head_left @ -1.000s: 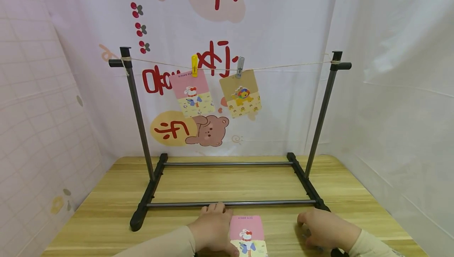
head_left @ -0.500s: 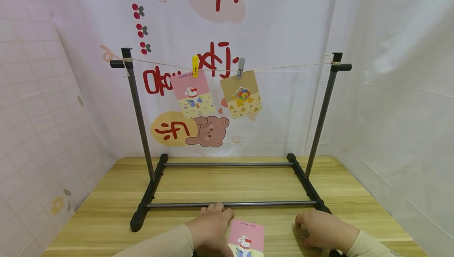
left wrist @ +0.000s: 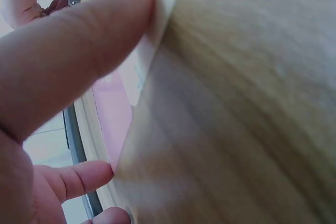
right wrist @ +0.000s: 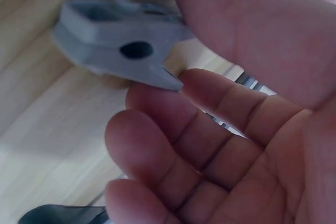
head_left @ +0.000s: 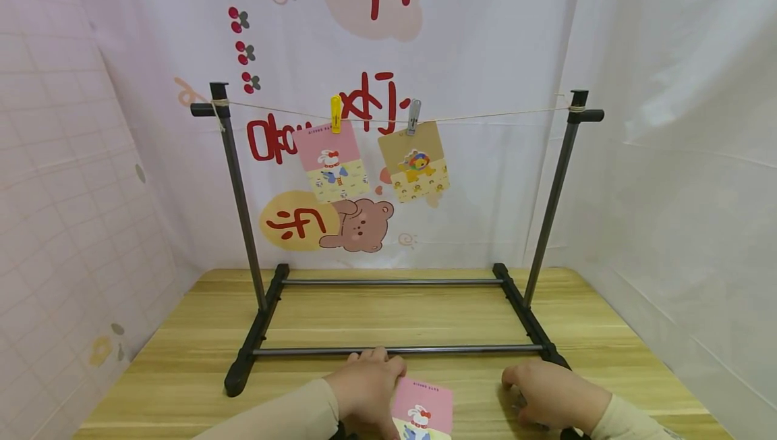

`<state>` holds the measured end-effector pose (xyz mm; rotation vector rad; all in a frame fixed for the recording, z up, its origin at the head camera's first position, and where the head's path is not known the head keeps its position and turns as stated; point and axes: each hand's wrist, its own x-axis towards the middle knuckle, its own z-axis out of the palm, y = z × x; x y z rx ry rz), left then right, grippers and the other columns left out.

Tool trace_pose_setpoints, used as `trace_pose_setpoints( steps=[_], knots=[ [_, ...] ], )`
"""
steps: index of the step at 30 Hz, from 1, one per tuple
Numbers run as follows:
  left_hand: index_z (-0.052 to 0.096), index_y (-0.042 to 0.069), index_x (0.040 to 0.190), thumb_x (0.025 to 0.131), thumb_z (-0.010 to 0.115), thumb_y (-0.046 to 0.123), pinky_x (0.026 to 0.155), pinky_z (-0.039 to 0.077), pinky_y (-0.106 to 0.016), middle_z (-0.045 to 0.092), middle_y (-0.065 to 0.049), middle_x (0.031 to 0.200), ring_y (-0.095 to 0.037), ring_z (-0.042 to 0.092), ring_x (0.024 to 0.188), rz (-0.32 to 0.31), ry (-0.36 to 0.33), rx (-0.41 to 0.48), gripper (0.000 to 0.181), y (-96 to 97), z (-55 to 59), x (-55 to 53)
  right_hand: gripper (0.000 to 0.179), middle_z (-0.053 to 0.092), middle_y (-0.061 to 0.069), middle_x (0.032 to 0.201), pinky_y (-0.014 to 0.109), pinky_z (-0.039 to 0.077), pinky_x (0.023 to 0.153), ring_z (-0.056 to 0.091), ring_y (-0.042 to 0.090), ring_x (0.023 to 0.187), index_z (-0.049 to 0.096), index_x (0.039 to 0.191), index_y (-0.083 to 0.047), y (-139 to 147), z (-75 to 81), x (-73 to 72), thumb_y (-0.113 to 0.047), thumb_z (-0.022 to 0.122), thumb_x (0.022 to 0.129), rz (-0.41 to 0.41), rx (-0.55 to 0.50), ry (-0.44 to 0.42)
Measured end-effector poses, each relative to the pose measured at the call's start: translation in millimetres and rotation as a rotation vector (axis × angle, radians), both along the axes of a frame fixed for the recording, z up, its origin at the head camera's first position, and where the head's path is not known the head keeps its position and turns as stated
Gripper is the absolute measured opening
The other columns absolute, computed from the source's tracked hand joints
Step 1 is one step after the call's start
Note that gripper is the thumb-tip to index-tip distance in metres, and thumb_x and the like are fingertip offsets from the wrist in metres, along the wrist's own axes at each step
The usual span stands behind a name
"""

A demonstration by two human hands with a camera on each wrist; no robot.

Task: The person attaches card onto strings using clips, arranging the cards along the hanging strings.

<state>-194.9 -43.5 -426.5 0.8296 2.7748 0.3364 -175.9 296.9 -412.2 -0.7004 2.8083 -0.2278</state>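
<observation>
A card (head_left: pixel 423 405) with a pink top and a cartoon rabbit lies at the front of the table, its lower end cut off by the head view's edge. My left hand (head_left: pixel 369 386) grips its left side. In the left wrist view the thumb (left wrist: pixel 123 22) is on one part of the card's edge, the index fingertip (left wrist: pixel 100 177) at a corner, and the card bows between them. To the right, low over the wood, my right hand (head_left: pixel 555 393) pinches a grey clothespin (right wrist: pixel 113 40) between thumb and fingers.
A dark rack stands on the wooden table (head_left: pixel 388 315), with a low front bar (head_left: pixel 449 348) just beyond my hands. A string (head_left: pixel 504 115) spans its posts. A yellow clothespin (head_left: pixel 336 115) and a grey one (head_left: pixel 414 116) hold a pink card (head_left: pixel 330 160) and a tan card (head_left: pixel 415 160) there.
The pink card at the table's front has slid slightly toward me and tilted a little under my left hand. My right hand has shifted slightly left.
</observation>
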Motion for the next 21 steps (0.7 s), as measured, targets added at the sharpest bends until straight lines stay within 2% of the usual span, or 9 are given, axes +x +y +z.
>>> trace_pose_setpoints(
  steps=[9, 21],
  knots=[
    [0.056, 0.029, 0.116, 0.054, 0.102, 0.05, 0.087, 0.038, -0.031, 0.049, 0.007, 0.102, -0.012, 0.043, 0.092, 0.007, -0.06, -0.036, 0.08, 6.0, 2.7, -4.1, 0.034, 0.069, -0.012, 0.092, 0.028, 0.051, 0.069, 0.05, 0.0, 0.074, 0.071, 0.104, -0.016, -1.9, -0.2, -1.5, -0.018, 0.092, 0.077, -0.007, -0.002, -0.012],
    [0.055, 0.023, 0.116, 0.056, 0.105, 0.04, 0.086, 0.043, -0.031, 0.048, 0.006, 0.101, -0.012, 0.044, 0.092, 0.043, -0.149, 0.017, 0.08, 7.8, 0.8, -8.9, 0.033, 0.062, -0.014, 0.084, 0.026, 0.046, 0.065, 0.047, 0.002, 0.069, 0.07, 0.101, -0.016, -3.0, -0.8, -1.8, -0.016, 0.091, 0.076, 0.003, -0.005, -0.004]
  ],
)
